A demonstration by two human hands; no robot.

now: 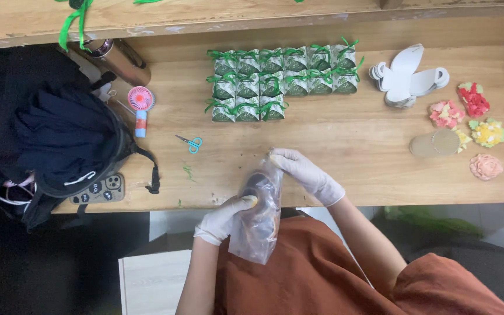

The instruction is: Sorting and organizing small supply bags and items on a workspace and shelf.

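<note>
Your left hand (221,220) grips clear plastic bag (258,213) from below, fingers closed, to keep it steady. Your right hand (305,172) pinches bag top shut. Bag hangs at near worktop (351,140) edge. Green gift boxes (281,81) sit far.

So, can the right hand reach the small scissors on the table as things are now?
Probably not at once. The path across the table to the scissors looks free, but the right hand is pinching the top of the plastic bag, which the left hand also holds.
</note>
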